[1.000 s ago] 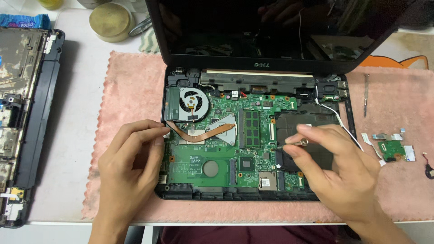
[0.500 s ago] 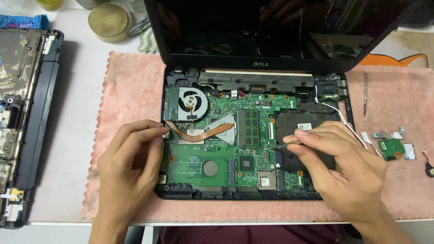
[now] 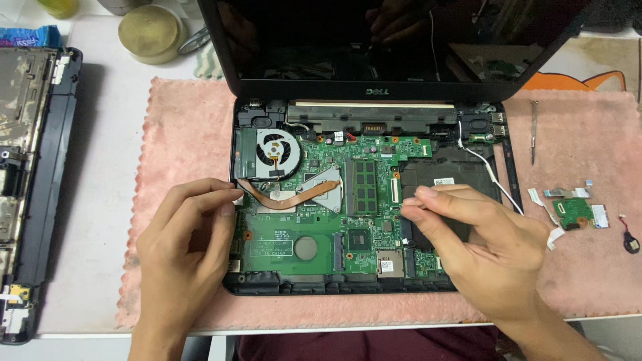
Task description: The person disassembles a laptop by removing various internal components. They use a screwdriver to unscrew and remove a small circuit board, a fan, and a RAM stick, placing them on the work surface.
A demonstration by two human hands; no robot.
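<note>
Lying on a pink mat (image 3: 180, 134) on a white table (image 3: 107, 200) is an opened laptop (image 3: 368, 200), its dark screen (image 3: 374, 40) tipped up at the back. With its top cover off, the green board (image 3: 314, 234) inside shows. At the far left sits a big black cover (image 3: 33, 187), well apart from the laptop. On the board, a round fan (image 3: 277, 154) sits at the top left, with a copper pipe (image 3: 287, 196) curving below it. A memory stick (image 3: 363, 186) stands upright near the middle. The left hand (image 3: 180, 254) rests at the left edge of the laptop, fingers curled and narrow, tips touching the frame just beside the pipe; it holds nothing that I can see. The right hand (image 3: 481, 241) is over the dark bay on the right side, thumb and fingers pinched close together near the board edge. I cannot tell if something small is in that pinch. It looks like the step of freeing the board, with one hand steadying the case. The next move seems to need a soft, careful pull with the fingertips, not a hard tug. To the right lie a thin tool (image 3: 533, 130), a small green card (image 3: 574, 212) and a tiny round battery (image 3: 631, 244).
</note>
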